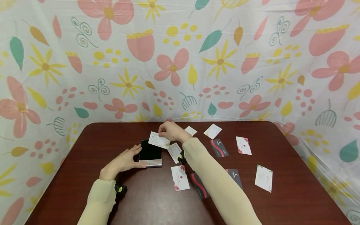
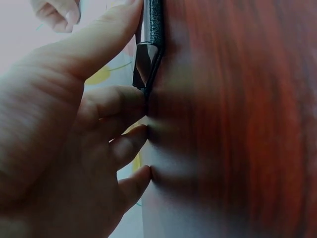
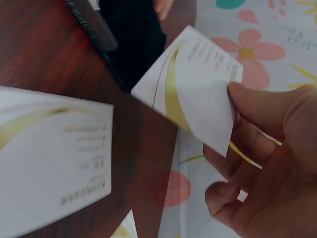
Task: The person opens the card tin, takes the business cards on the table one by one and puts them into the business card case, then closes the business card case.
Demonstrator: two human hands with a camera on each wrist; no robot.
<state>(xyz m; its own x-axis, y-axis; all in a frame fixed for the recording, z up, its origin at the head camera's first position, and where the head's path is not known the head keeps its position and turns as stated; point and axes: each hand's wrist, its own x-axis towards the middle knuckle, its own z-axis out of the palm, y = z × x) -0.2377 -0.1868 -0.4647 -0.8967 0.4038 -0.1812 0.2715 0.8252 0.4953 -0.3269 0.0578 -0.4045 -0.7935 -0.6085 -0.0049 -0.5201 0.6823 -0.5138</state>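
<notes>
My right hand [image 1: 170,130] pinches a white business card [image 1: 154,140] by its edge, between thumb and fingers. That card, with a gold curved stripe in the right wrist view, is tilted above the far end of a card case [image 1: 154,162]. The case lies open on the table, black with a silver strip at its near end. Beside it, my left hand [image 1: 125,160] has its thumb on the silver end and its fingers spread along the left side. In the left wrist view, the index finger touches the case [image 2: 156,25] while other fingertips rest on the table.
Close to the case's right side lies another white-and-gold card [image 1: 174,152]. Several cards are scattered rightward, including a red-flowered one [image 1: 180,178], a dark one with a red stripe [image 1: 219,148] and a white one [image 1: 263,178]. A flowered curtain [image 1: 172,67] hangs behind the table.
</notes>
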